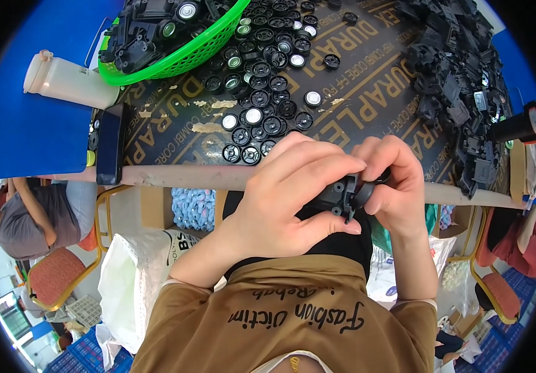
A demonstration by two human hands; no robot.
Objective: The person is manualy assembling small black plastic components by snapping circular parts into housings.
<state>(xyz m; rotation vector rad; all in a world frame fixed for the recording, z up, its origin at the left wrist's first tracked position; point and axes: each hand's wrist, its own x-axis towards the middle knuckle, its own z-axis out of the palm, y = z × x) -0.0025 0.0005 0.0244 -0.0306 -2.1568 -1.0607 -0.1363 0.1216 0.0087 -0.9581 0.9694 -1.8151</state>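
Just in front of the table edge, my left hand is closed around a black plastic toy chassis, its thumb below and fingers above. My right hand pinches a small black wheel between thumb and fingers, at the chassis's right end. Whether the wheel is fixed to the chassis or only pressed against it I cannot tell. Beyond my hands, many loose black wheels lie spread over the table, some with silver centres.
A green basket of black parts stands at the far left, near a white bottle and a dark phone. Black plastic parts are heaped along the right, beside a black cylindrical object. People sit at both sides.
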